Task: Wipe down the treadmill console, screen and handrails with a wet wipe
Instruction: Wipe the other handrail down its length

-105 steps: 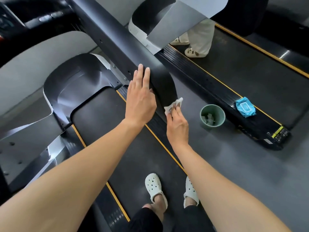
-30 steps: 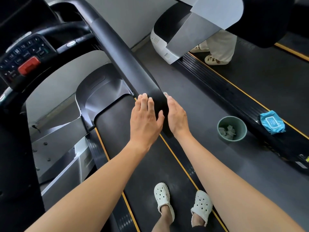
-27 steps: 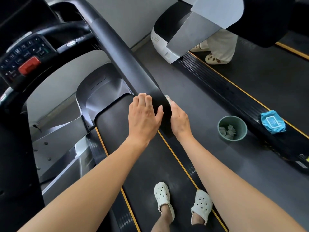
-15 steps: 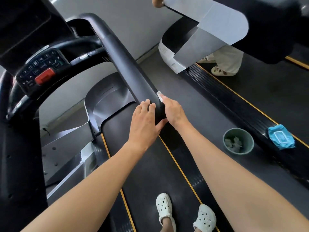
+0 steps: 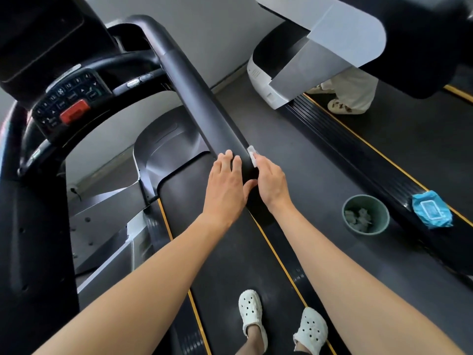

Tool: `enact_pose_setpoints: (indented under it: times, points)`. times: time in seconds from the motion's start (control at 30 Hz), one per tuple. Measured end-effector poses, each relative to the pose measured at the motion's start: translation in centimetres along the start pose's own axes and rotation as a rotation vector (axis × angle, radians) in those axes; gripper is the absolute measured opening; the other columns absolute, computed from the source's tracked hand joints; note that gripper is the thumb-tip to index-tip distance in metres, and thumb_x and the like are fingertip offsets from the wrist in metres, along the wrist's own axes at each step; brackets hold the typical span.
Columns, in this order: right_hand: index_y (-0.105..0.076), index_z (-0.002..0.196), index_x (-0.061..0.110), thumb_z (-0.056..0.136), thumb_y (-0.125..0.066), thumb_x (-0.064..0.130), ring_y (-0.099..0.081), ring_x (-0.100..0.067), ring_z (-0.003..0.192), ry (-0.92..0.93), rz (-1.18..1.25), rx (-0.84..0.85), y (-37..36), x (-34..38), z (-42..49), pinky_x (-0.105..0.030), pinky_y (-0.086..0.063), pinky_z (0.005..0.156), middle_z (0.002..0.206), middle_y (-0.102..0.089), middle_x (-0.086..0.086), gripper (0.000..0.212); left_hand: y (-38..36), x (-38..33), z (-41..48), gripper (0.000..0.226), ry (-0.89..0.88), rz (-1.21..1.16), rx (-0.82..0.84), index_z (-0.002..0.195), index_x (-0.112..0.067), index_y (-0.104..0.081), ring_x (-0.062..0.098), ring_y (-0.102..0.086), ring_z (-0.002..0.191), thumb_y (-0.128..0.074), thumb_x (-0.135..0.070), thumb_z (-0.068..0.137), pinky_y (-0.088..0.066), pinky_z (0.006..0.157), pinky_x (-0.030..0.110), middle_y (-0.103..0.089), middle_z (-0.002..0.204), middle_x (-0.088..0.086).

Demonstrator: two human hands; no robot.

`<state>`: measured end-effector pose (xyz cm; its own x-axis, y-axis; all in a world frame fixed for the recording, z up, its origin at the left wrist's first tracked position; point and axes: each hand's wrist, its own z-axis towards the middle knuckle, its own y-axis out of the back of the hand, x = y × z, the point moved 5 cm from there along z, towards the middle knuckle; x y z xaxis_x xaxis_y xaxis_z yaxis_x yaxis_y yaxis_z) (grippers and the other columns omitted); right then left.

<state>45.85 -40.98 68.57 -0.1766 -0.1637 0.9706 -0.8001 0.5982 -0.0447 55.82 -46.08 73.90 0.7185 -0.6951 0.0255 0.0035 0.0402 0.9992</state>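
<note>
The right hand (image 5: 271, 183) is pressing the wipe (image 5: 252, 156) against the right flank of the handrail (image 5: 204, 103), close to the rail's near end. Its grip is clamped on the wipe, and only a white corner is showing past the fingertips. The left hand (image 5: 225, 185) is lying flat on top of the rail just beside it, grip apart and fingers straight, probably bracing the person while the wipe is working the side. The rail is running far and left toward the console (image 5: 69, 103) and the dark screen (image 5: 38, 34), so the stroke is likely heading that way. The bin (image 5: 366, 213), holding crumpled wipes, is standing on the floor to the right. The blue pack (image 5: 431, 208) is lying beyond it on the next treadmill's edge, seemingly placed for swapping wipes.
</note>
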Motion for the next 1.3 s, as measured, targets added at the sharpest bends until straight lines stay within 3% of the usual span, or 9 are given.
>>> enact_pose_setpoints:
  times: [0.13,0.23,0.37,0.47,0.57,0.63,0.87,1.1,1.3]
  points:
    - [-0.058,0.143,0.033,0.107,-0.032,0.039,-0.050,0.000,0.130,0.013,-0.063,-0.050,0.6,-2.4,-1.6,-0.023,-0.037,0.111,0.141,-0.060,0.016,0.044,-0.3,-0.4,-0.4,0.073,0.032,-0.043,0.004,0.156,0.001,-0.030,0.035,-0.014,0.156,-0.049,-0.047,0.105,-0.015,0.128,0.041,-0.023,0.166,0.021]
    - [-0.065,0.123,0.024,0.109,-0.030,0.039,-0.059,-0.019,0.107,-0.135,-0.135,-0.112,1.7,-6.6,-3.1,-0.033,-0.044,0.087,0.107,-0.067,0.005,0.040,-0.9,-0.6,-0.9,0.072,0.053,-0.088,-0.027,0.157,0.000,-0.028,0.034,-0.013,0.157,-0.050,-0.045,0.105,-0.016,0.128,0.042,-0.022,0.167,0.019]
    - [-0.066,0.122,0.021,0.108,-0.035,0.034,-0.062,-0.017,0.103,-0.185,-0.121,-0.150,2.3,-8.4,-3.7,-0.035,-0.049,0.086,0.104,-0.067,0.004,0.036,-1.2,-1.4,-2.4,0.065,-0.050,-0.007,-0.117,0.155,-0.006,-0.035,0.034,-0.023,0.153,-0.059,-0.035,0.102,-0.024,0.125,0.047,-0.031,0.162,0.015]
    - [-0.069,0.119,0.026,0.105,-0.041,0.027,-0.064,-0.007,0.099,-0.135,-0.044,-0.190,1.9,-8.1,-3.7,-0.026,-0.053,0.083,0.103,-0.071,0.008,0.031,-2.4,-2.3,-4.2,0.057,-0.251,0.094,-0.158,0.151,-0.012,-0.043,0.034,-0.023,0.153,-0.062,-0.025,0.099,-0.023,0.125,0.049,-0.033,0.160,0.014]
    - [-0.066,0.118,0.025,0.106,-0.038,0.022,-0.063,-0.004,0.092,-0.138,-0.022,-0.195,2.0,-9.7,-4.4,-0.013,-0.048,0.068,0.100,-0.069,0.006,0.030,-3.2,-2.1,-4.6,0.058,-0.272,0.125,-0.176,0.152,-0.014,-0.041,0.035,-0.017,0.156,-0.061,-0.020,0.098,-0.021,0.126,0.050,-0.027,0.164,0.014]
    - [-0.065,0.116,0.023,0.108,-0.036,0.021,-0.061,-0.005,0.085,-0.165,-0.032,-0.201,2.4,-11.7,-4.7,-0.012,-0.046,0.061,0.097,-0.068,0.003,0.030,-3.7,-2.0,-4.6,0.061,-0.270,0.145,-0.183,0.154,-0.014,-0.038,0.035,-0.014,0.156,-0.062,-0.023,0.099,-0.020,0.126,0.050,-0.024,0.166,0.015]
    - [-0.066,0.121,0.022,0.105,-0.035,0.016,-0.062,-0.021,0.100,-0.317,-0.063,-0.232,2.8,-17.5,-5.1,-0.040,-0.051,0.085,0.104,-0.067,-0.003,0.035,-4.8,-1.8,-5.0,0.074,-0.277,0.175,-0.219,0.157,-0.013,-0.032,0.037,-0.010,0.157,-0.071,-0.026,0.095,-0.017,0.127,0.051,-0.019,0.168,0.015]
    - [-0.065,0.126,0.028,0.107,-0.036,0.023,-0.064,-0.015,0.089,-0.109,0.039,-0.295,1.6,-13.5,-5.0,-0.031,-0.053,0.075,0.097,-0.071,0.002,0.035,-4.7,-1.6,-4.9,0.074,-0.302,0.144,-0.250,0.158,-0.013,-0.034,0.036,-0.011,0.157,-0.070,-0.016,0.094,-0.016,0.128,0.050,-0.021,0.168,0.014]
    - [-0.063,0.132,0.021,0.109,-0.036,0.023,-0.061,-0.009,0.088,-0.192,-0.081,-0.262,2.7,-16.0,-5.9,-0.009,-0.043,0.059,0.108,-0.068,-0.004,0.035,-4.8,-1.6,-5.0,0.074,-0.307,0.170,-0.241,0.159,-0.014,-0.030,0.036,-0.008,0.158,-0.068,-0.017,0.096,-0.017,0.127,0.050,-0.017,0.169,0.013]
